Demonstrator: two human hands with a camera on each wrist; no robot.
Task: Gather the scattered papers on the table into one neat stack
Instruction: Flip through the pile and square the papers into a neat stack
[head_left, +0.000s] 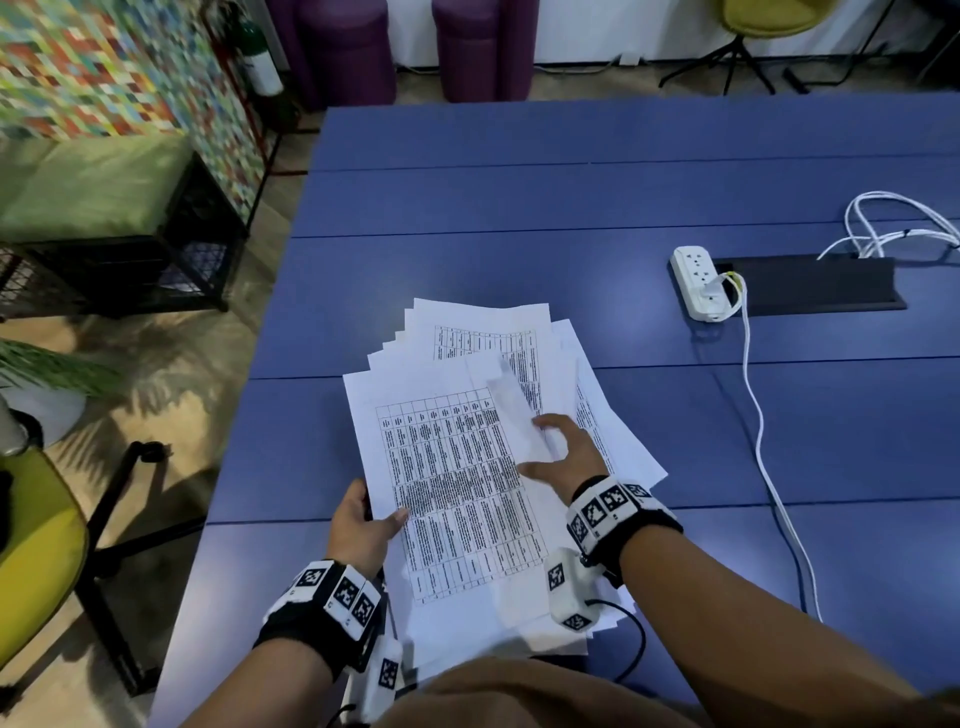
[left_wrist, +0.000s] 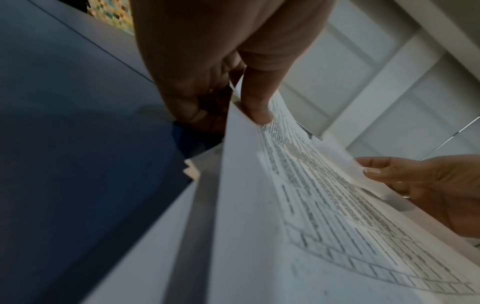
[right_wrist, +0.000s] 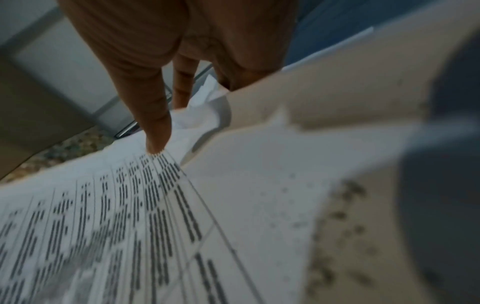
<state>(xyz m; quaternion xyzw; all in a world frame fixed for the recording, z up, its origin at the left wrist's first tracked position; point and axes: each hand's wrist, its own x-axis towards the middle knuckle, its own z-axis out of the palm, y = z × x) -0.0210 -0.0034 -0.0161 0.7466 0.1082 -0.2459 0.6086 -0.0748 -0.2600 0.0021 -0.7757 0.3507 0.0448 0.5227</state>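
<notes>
Blue tabletop (head_left: 519, 208) carries the work. The papers (head_left: 457, 467) lie fanned between the hands, long axis running away from the person. Left hand (head_left: 363, 525) pinches the pile's left edge, thumb on top; right hand (head_left: 563, 452) rests spread on the right side, lifting one sheet. Squaring calls for pressing inward from both sides.

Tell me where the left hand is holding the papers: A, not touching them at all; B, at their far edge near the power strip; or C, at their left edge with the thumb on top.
C: the left hand pinches the left edge of the papers, thumb on the printed sheet.
</notes>
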